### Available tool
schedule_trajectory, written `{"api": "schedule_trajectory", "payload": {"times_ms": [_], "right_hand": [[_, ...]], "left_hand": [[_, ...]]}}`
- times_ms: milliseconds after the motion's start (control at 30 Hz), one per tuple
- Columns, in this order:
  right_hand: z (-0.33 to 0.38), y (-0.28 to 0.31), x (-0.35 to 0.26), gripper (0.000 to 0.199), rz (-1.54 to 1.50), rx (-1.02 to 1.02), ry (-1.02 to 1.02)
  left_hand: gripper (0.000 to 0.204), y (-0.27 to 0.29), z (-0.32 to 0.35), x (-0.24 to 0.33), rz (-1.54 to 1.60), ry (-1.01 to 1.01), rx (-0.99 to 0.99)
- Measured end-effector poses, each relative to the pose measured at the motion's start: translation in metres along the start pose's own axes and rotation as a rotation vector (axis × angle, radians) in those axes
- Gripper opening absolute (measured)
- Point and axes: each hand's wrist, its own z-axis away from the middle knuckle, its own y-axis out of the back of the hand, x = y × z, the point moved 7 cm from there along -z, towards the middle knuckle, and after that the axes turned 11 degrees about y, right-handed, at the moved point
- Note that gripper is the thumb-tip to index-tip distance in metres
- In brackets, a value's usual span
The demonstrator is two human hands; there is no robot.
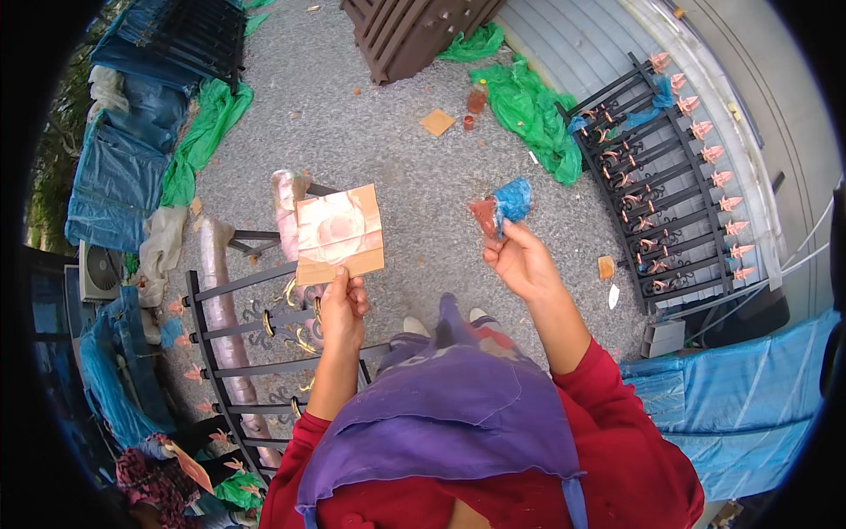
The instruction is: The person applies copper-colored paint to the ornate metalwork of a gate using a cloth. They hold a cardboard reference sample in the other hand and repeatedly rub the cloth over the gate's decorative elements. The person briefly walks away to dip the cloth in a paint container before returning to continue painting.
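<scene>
Between the thumb and fingers of my left hand (345, 304) is a square piece of cardboard (340, 261). Shiny copper-pink paint covers most of its face, with a round smear in the middle. My right hand (525, 262) pinches a crumpled wad of blue plastic (512, 199), its left side stained copper-brown. The wad is held up to the right of the cardboard, apart from it. Below and left of my left hand lies a black metal railing (256, 409) with gold-touched collars and scrolls and copper-pink spear tips.
A second black railing (656, 181) with copper-pink tips leans at the right. Green netting (538, 119), a brown slatted metal piece (410, 35), a jar (477, 99) and flat cardboard (437, 122) lie ahead. Blue sheeting (123, 167) covers things at left. Another person (163, 480) is at lower left.
</scene>
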Motion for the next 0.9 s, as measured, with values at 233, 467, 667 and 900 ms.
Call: {"api": "schedule_trajectory", "payload": {"times_ms": [233, 467, 667, 900], "right_hand": [[0.018, 0.053, -0.006, 0.022, 0.211, 0.172, 0.097], [0.004, 0.062, -0.035, 0.021, 0.324, 0.21, 0.212], [-0.051, 0.076, -0.058, 0.018, -0.217, 0.042, 0.015], [-0.129, 0.089, -0.103, 0.03, -0.517, 0.005, -0.077]], "left_hand": [[0.021, 0.007, -0.006, -0.001, 0.022, 0.015, 0.006], [0.016, -0.021, -0.022, -0.002, -0.024, 0.026, 0.004], [0.024, -0.078, -0.052, 0.003, -0.062, -0.012, -0.007], [0.024, -0.164, -0.08, 0.001, -0.063, -0.019, 0.073]]}}
